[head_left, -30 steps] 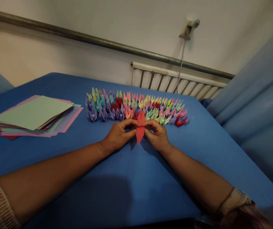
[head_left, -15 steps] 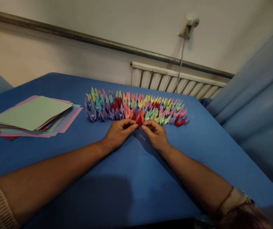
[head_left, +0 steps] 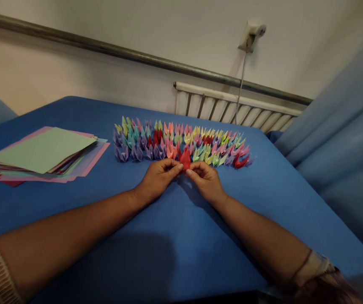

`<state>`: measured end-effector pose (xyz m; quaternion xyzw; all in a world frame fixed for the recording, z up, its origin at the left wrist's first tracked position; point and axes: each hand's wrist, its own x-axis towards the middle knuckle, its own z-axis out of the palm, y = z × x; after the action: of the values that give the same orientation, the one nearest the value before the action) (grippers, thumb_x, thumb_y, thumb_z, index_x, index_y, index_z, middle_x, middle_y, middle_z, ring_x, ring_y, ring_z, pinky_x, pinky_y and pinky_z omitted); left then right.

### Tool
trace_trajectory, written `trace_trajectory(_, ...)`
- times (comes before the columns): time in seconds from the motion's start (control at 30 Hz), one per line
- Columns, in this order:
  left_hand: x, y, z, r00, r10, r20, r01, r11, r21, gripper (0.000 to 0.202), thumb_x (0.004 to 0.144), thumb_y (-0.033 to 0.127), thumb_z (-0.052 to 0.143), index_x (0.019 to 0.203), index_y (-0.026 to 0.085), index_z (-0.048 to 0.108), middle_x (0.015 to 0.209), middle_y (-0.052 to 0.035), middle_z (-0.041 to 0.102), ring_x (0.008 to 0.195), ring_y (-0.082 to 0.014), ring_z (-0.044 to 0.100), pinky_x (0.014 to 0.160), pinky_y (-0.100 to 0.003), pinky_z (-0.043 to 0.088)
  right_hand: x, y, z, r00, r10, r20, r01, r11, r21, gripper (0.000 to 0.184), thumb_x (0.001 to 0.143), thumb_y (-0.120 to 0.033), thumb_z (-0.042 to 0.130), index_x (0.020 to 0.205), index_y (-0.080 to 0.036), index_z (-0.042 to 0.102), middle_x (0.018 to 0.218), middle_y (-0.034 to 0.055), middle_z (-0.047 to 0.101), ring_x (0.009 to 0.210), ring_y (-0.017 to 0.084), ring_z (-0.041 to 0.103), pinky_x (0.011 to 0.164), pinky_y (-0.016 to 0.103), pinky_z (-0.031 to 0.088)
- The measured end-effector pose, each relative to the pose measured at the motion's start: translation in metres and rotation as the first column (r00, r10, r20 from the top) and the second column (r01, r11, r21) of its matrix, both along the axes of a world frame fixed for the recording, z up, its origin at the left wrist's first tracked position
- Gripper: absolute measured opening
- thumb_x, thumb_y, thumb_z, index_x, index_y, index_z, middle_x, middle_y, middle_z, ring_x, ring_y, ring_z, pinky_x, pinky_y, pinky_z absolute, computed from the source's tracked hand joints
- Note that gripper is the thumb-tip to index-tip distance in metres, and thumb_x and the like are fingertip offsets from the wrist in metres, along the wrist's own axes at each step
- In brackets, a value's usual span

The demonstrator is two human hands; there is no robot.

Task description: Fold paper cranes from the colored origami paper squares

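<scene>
A small red folded paper piece (head_left: 185, 160) is pinched between my left hand (head_left: 157, 177) and my right hand (head_left: 206, 179), low over the blue table (head_left: 175, 228). Both hands have their fingertips closed on its lower end. It stands just in front of several rows of small folded paper figures (head_left: 181, 141) in purple, green, pink, yellow and red. Its top nearly touches the front row.
A stack of coloured square paper sheets (head_left: 46, 154) lies at the left of the table. Behind the table are a wall with a metal rail (head_left: 105, 48), a radiator (head_left: 232, 107) and a wall socket with a cord (head_left: 251, 33). Blue fabric (head_left: 342, 139) hangs at the right.
The red paper hung long below my fingers a second ago. Now it is folded short and my hands have moved forward with it toward the front row.
</scene>
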<state>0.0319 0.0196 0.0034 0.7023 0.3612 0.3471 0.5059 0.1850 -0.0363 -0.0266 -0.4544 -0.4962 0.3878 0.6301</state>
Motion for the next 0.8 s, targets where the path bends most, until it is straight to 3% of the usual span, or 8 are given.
trace_trajectory(0.17,0.0001,-0.0013,-0.0007,1.0,-0.021,-0.006,0.022,1.0,0.022,0.025,0.082,0.038,0.062,0.076,0.015,0.066,0.071,-0.0007,0.064,0.066,-0.0124,0.057,0.063,-0.024,0.044,0.0009,-0.0013,0.0018,1.0,-0.014,0.026,0.015,1.0,-0.009,0.02,0.082,-0.038,0.066,0.074,-0.02,0.06,0.068,-0.0019,0.065,0.065,0.012,0.062,0.067,0.027,0.049)
trace_trajectory(0.37,0.0036,-0.0052,-0.0055,0.989,0.007,0.149,-0.001,0.999,-0.037,0.022,0.075,0.033,0.071,0.078,0.016,0.057,0.071,0.0032,0.06,0.065,-0.011,0.06,0.064,-0.024,0.049,0.002,-0.0049,0.0028,0.975,-0.102,0.196,0.102,0.995,0.01,0.024,0.088,-0.038,0.059,0.072,-0.02,0.058,0.059,-0.0035,0.06,0.054,0.011,0.057,0.056,0.025,0.045)
trace_trajectory(0.57,0.0044,-0.0092,-0.0054,0.976,-0.028,0.218,0.051,0.994,-0.101,0.045,0.071,0.024,0.075,0.107,0.018,0.05,0.075,0.0032,0.066,0.067,-0.0112,0.064,0.066,-0.024,0.049,-0.0016,-0.0039,-0.0035,0.984,-0.134,0.116,0.132,0.991,0.03,0.019,0.084,-0.037,0.065,0.08,-0.022,0.054,0.063,-0.0055,0.06,0.051,0.01,0.058,0.052,0.024,0.047)
trace_trajectory(0.7,0.0041,-0.0082,-0.0025,0.973,-0.002,0.231,0.04,0.986,-0.161,0.048,0.069,0.021,0.075,0.109,0.018,0.049,0.07,0.0057,0.063,0.063,-0.0097,0.062,0.061,-0.021,0.047,-0.0052,-0.0031,-0.002,0.996,-0.086,-0.016,0.086,0.996,0.013,0.029,0.079,-0.04,0.07,0.095,-0.024,0.051,0.063,-0.0079,0.061,0.052,0.011,0.058,0.054,0.024,0.051)
trace_trajectory(0.8,0.004,-0.0055,-0.0027,0.977,0.017,0.211,0.021,0.984,-0.178,0.047,0.066,0.02,0.076,0.106,0.017,0.051,0.067,0.0066,0.062,0.06,-0.0093,0.061,0.059,-0.021,0.046,-0.0064,-0.0025,0.0002,0.997,-0.049,-0.052,0.048,0.999,-0.021,0.031,0.076,-0.044,0.072,0.088,-0.022,0.055,0.062,-0.0065,0.062,0.052,0.01,0.058,0.052,0.023,0.05)
